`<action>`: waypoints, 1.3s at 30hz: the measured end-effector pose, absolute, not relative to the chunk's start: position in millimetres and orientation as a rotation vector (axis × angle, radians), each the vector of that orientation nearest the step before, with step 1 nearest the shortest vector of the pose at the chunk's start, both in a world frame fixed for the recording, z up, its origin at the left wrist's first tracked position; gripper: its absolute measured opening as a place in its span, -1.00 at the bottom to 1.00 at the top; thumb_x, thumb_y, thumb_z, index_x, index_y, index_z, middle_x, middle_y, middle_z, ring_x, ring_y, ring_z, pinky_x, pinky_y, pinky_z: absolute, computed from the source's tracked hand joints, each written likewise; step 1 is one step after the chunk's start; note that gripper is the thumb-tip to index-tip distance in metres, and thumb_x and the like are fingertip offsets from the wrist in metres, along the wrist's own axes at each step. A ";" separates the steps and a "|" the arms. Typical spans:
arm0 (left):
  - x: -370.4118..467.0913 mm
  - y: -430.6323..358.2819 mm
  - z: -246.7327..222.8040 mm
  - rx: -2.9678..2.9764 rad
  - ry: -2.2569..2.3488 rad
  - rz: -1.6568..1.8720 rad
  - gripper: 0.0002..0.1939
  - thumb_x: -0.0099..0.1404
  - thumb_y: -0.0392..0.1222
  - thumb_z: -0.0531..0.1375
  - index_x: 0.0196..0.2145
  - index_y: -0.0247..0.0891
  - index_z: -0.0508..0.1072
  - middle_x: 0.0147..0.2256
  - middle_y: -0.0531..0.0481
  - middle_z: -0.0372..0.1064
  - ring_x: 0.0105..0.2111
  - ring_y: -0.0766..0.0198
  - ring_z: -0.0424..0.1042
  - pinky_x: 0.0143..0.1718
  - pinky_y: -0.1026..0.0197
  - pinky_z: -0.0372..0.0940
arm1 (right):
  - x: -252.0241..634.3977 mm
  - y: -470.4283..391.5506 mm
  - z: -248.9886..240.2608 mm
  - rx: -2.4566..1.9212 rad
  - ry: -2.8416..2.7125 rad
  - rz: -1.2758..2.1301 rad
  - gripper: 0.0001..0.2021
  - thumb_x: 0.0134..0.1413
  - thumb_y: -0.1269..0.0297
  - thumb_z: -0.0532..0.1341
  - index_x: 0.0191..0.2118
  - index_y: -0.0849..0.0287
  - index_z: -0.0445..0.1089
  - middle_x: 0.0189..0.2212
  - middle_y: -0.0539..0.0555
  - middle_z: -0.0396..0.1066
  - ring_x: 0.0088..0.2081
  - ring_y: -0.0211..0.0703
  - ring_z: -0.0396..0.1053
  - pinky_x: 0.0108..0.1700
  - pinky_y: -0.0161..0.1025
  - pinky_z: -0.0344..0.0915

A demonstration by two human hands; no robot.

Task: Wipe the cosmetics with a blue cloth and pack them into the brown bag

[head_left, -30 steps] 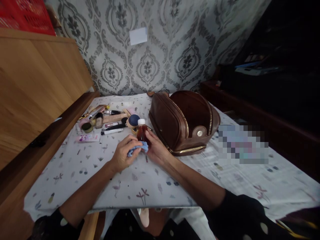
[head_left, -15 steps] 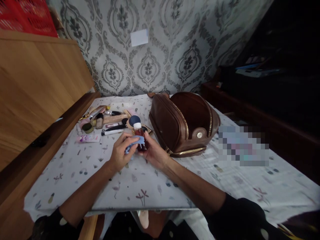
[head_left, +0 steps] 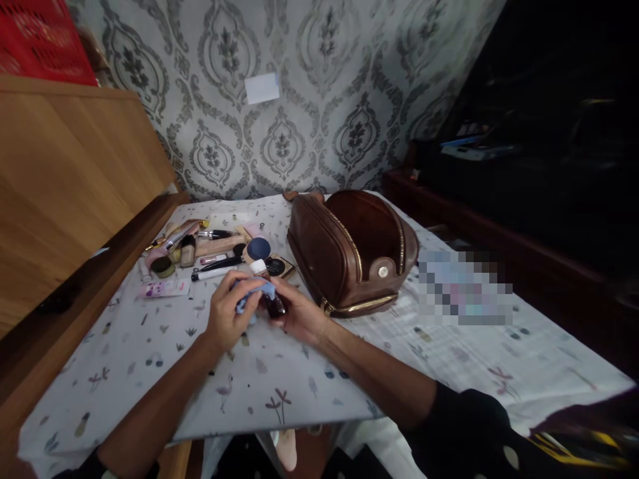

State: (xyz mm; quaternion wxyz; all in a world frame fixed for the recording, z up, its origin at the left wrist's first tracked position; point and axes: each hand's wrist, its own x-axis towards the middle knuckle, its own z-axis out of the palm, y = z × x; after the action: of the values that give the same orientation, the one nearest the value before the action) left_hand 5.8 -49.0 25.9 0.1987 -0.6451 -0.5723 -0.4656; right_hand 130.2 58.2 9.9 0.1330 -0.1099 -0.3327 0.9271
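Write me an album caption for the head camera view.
Left hand holds a blue cloth against the white-capped bottle in the right hand, near an open brown bag.

Glossy, smooth bottle (head_left: pixel 276 307); matt cloth rag (head_left: pixel 266 288); leather-look bag (head_left: pixel 319 246) with shiny metal zip (head_left: pixel 367 305)

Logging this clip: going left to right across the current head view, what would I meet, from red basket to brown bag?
Red basket → pink-and-white tube → left hand → white-capped bottle → right hand → brown bag.
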 end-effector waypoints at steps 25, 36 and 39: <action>-4.6 -50.7 17.7 -1.717 -1.711 -1.202 -0.70 0.44 -0.22 0.10 0.04 -0.19 0.53 -0.14 -0.11 0.37 -0.13 0.20 0.41 -0.09 0.12 0.39 | 132.7 59.7 14.8 -0.277 -0.893 2.750 -0.72 0.29 0.05 0.21 -0.09 0.17 0.43 -0.39 0.00 0.49 -0.44 -0.26 0.42 -0.59 -0.42 0.23; 2.7 -51.3 22.8 -1.790 -1.719 -1.333 -0.74 0.44 -0.26 0.10 -0.01 -0.22 0.53 -0.17 -0.07 0.38 -0.15 0.23 0.42 -0.10 0.16 0.38 | 133.9 62.8 22.3 -0.456 -0.795 2.675 -0.73 0.40 0.16 0.08 -0.07 0.22 0.42 -0.43 0.00 0.47 -0.49 -0.29 0.39 -0.67 -0.44 0.15; -0.3 -50.8 21.2 -1.757 -1.740 -1.344 -0.74 0.43 -0.27 0.11 0.01 -0.26 0.51 -0.16 -0.07 0.38 -0.14 0.24 0.42 -0.09 0.18 0.37 | 133.0 61.1 23.4 -0.487 -0.804 2.664 -0.72 0.42 0.15 0.05 -0.09 0.23 0.41 -0.41 0.03 0.49 -0.47 -0.25 0.45 -0.70 -0.45 0.13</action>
State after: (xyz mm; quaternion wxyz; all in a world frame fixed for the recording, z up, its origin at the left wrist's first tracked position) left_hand -0.3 -50.8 21.2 0.1628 -0.6159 -0.6100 -0.4712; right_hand 133.0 61.1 23.4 0.1578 -0.1704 -0.2810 0.9312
